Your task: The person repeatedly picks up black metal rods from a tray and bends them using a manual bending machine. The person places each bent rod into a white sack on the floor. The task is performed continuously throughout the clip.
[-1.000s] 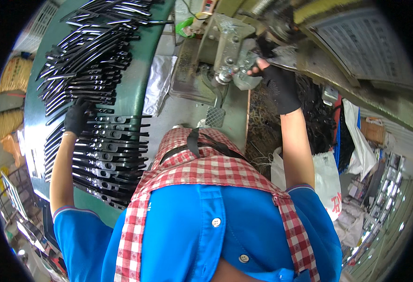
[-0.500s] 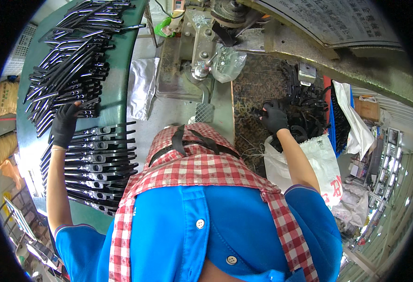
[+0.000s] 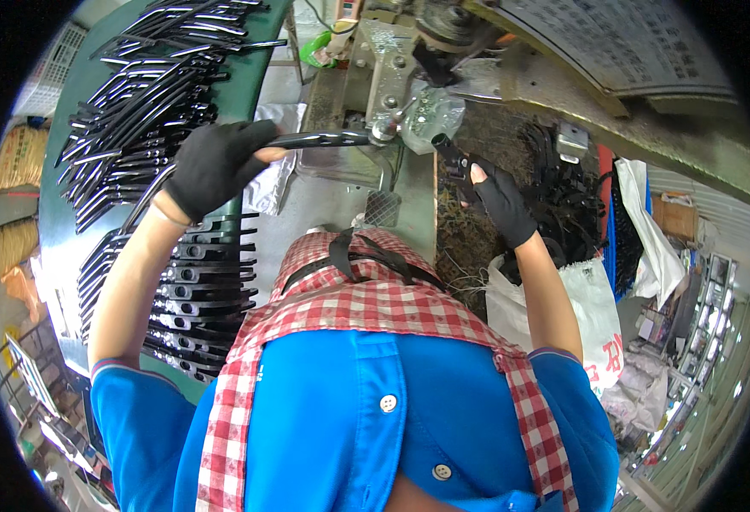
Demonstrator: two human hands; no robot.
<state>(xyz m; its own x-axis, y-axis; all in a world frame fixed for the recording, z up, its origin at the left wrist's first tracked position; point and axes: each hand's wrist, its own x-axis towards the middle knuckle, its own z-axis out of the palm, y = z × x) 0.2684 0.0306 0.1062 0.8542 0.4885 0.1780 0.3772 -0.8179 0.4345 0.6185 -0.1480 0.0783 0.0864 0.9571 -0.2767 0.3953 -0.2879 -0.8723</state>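
Note:
My left hand (image 3: 221, 166), in a black fingerless glove, is closed around a glossy black bent tube (image 3: 328, 138). One end of the tube reaches right to the metal machine fixture (image 3: 385, 128); I cannot tell whether they touch. My right hand (image 3: 509, 209), gloved the same way, grips a short black cylindrical fitting (image 3: 449, 152), its tip pointing up and left. Many similar black tubes (image 3: 136, 128) lie heaped on the green table (image 3: 251, 77). Nearer to me, several black handle pieces with round holes (image 3: 191, 294) are lined up in a row.
A clear plastic bag of small metal parts (image 3: 435, 119) hangs beside the fixture. Loose black parts (image 3: 554, 188) cover the right-hand bench (image 3: 452, 222), with a white woven sack (image 3: 575, 294) in front. A textured foot pedal (image 3: 381, 208) sits below the machine.
My left hand has come off the table pile, moving right and upward with a tube in it. The right hand has lifted a black fitting from the parts and moved slightly left.

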